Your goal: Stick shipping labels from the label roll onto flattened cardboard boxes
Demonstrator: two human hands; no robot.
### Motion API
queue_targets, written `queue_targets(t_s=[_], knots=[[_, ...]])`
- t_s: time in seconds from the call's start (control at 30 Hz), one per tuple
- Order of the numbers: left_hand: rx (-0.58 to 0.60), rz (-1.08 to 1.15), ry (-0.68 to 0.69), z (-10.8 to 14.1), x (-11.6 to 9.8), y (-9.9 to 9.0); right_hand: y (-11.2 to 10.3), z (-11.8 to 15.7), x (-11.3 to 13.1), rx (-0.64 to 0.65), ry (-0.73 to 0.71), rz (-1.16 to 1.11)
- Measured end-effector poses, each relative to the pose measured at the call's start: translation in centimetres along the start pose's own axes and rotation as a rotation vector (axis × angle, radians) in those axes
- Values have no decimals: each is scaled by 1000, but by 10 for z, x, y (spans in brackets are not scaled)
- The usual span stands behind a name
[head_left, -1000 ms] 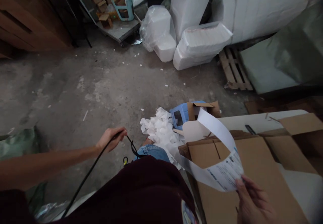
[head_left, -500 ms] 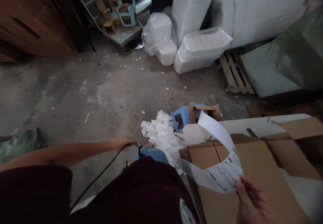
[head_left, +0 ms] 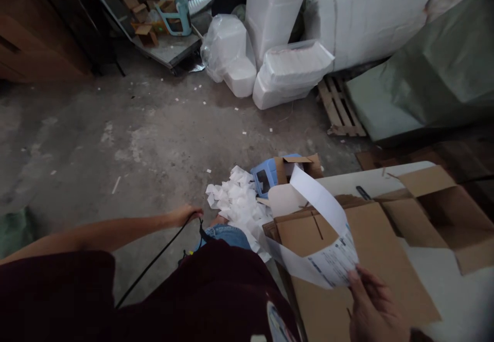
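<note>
At the lower right, my right hand [head_left: 372, 298] pinches the edge of a printed label strip [head_left: 335, 259], whose blank white end curls up and over in a loop. Beneath the strip lies a stack of flattened cardboard [head_left: 370, 244] on a white table [head_left: 455, 290]. Out to the left, my left hand [head_left: 189, 215] has its fingers closed on a thin black cord [head_left: 154, 259] that runs down toward my body. The cord's far ends are hidden by my dark shirt.
White paper scraps [head_left: 235, 198] are heaped on the floor beside my legs. A blue plastic stool [head_left: 264, 177] with a small carton stands at the table's far corner. An open cardboard box [head_left: 451, 213] sits on the table's right. Wrapped white bundles [head_left: 293, 72] and a wooden pallet [head_left: 339, 108] lie beyond.
The view has shifted rightward, bringing more of the open box into sight. My left hand has risen slightly with the cord. My right hand keeps its pinch on the label strip.
</note>
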State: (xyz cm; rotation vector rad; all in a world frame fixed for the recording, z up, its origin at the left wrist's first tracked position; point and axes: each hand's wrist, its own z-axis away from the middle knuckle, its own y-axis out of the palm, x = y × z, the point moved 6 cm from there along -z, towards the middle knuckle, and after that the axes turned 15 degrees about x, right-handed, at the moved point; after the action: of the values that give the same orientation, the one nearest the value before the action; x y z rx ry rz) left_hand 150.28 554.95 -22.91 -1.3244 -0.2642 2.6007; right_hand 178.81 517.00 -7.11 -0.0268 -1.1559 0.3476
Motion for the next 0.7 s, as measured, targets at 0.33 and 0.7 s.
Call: queue_targets(t_s=[0.33, 0.7], knots=[[201, 334, -261, 15, 36, 30, -3, 0, -1, -10, 30, 3], [177, 611, -425, 29, 34, 66, 0, 2, 10, 16, -30, 35]])
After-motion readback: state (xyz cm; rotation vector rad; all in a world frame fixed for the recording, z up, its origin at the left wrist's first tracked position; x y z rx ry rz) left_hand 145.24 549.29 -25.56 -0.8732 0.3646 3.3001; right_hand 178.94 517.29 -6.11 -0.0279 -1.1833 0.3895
